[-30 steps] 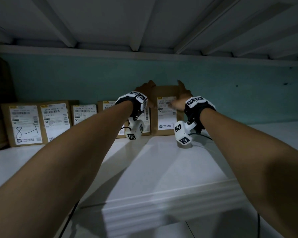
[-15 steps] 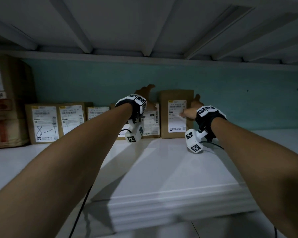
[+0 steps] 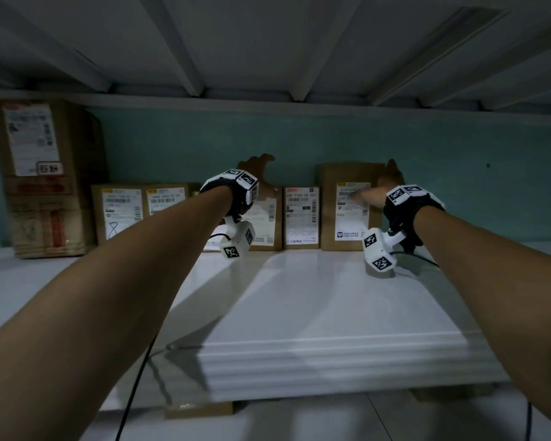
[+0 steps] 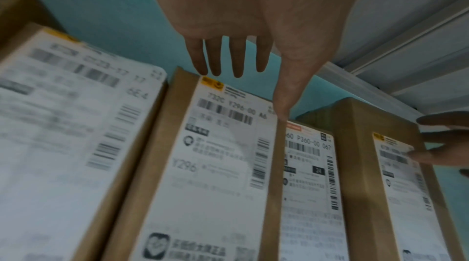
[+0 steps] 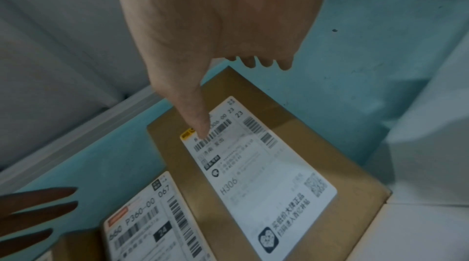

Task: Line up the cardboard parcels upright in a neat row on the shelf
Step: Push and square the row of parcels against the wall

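On the white shelf [image 3: 299,297] against the teal wall [image 3: 458,186], the parcels [image 3: 301,218] stand upright in a row. Our right grip [image 3: 392,183] pinches the tall end parcel [image 3: 328,211]; our left grip [image 3: 256,165] hovers open. A careless shove could topple it.

Brown cardboard parcels [image 3: 118,214] with white labels stand upright in a row against the far teal wall [image 3: 458,173] on the white shelf [image 3: 299,297]. The rightmost, the H306 parcel [image 3: 352,224], is taller than the P360 parcel [image 3: 301,218] just left of it.
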`<state>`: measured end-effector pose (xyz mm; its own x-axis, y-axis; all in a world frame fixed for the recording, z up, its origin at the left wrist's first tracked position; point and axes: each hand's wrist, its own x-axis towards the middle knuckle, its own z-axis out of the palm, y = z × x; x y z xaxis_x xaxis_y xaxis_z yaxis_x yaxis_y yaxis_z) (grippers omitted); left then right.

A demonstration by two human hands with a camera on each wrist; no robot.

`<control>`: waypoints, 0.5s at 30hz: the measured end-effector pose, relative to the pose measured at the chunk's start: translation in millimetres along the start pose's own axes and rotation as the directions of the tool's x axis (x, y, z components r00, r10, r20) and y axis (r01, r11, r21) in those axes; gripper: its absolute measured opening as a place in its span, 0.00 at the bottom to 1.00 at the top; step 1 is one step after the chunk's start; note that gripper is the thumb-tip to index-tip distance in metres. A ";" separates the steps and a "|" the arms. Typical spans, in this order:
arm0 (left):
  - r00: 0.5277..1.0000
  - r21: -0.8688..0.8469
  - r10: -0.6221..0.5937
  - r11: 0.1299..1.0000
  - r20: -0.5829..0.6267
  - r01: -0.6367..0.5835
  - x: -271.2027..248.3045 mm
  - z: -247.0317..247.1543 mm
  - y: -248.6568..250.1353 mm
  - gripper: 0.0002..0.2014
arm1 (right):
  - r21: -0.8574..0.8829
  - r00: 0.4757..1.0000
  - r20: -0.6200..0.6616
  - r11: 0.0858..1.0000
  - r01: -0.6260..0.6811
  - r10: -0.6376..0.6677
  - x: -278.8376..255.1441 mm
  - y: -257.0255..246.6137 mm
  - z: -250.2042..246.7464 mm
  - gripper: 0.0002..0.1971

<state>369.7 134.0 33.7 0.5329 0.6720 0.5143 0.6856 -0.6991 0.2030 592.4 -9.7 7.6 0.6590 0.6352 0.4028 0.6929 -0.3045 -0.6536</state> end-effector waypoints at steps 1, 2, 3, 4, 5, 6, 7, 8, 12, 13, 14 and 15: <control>1.000 0.008 -0.007 1.000 -0.007 0.007 -3.0 -2.9 -4.7 0.44 | -0.030 1.000 -0.009 0.999 0.021 -0.021 -1.9 -3.8 -0.2 0.63; 1.000 0.019 -0.015 1.000 -0.015 0.015 -7.2 -5.6 -9.6 0.43 | -0.061 0.999 -0.016 0.997 0.041 -0.042 -4.7 -8.6 -0.5 0.62; 0.999 0.027 -0.025 0.999 -0.023 0.026 -10.7 -7.4 -16.2 0.43 | -0.096 0.998 -0.018 0.994 0.061 -0.063 -8.1 -14.3 -0.8 0.60; 0.999 0.036 -0.038 0.999 -0.029 0.039 -14.2 -9.5 -23.2 0.43 | -0.139 0.996 -0.021 0.987 0.080 -0.084 -11.8 -20.5 -0.4 0.59; 0.998 0.047 -0.054 0.997 -0.035 0.055 -17.6 -11.8 -31.4 0.42 | -0.187 0.994 -0.026 0.977 0.097 -0.104 -15.6 -27.1 0.6 0.58; 0.997 0.064 -0.071 0.995 -0.038 0.074 -21.5 -15.8 -38.7 0.42 | -0.229 0.992 -0.038 0.967 0.112 -0.123 -19.7 -33.8 1.9 0.58; 0.996 0.080 -0.085 0.993 -0.038 0.088 -24.8 -19.5 -46.7 0.42 | -0.255 0.989 -0.052 0.959 0.122 -0.140 -23.0 -39.7 4.4 0.57; 0.995 0.093 -0.095 0.991 -0.034 0.098 -28.2 -23.8 -53.9 0.41 | -0.270 0.986 -0.065 0.954 0.129 -0.151 -25.6 -45.4 7.1 0.56; 0.989 0.117 -0.136 0.983 -0.053 0.141 -43.6 -42.3 -86.0 0.41 | -0.320 0.978 -0.035 0.930 0.182 -0.204 -33.0 -69.2 22.6 0.55; 0.987 0.123 -0.146 0.980 -0.070 0.154 -47.1 -46.1 -95.5 0.41 | -0.320 0.971 -0.020 0.922 0.218 -0.237 -35.0 -76.4 27.0 0.55; 0.985 0.132 -0.156 0.977 -0.080 0.165 -50.0 -49.9 -104.3 0.40 | -0.311 0.962 -0.006 0.915 0.257 -0.272 -36.5 -83.8 32.1 0.54; 0.983 0.139 -0.165 0.975 -0.084 0.175 -53.3 -53.4 -112.9 0.40 | -0.303 0.953 0.014 0.907 0.294 -0.304 -38.0 -92.4 37.3 0.53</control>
<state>237.4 164.0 27.8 0.3692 0.7549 0.5420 0.8305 -0.5297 0.1721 492.4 20.7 28.7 0.4131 0.7074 0.5735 0.9104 -0.3043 -0.2804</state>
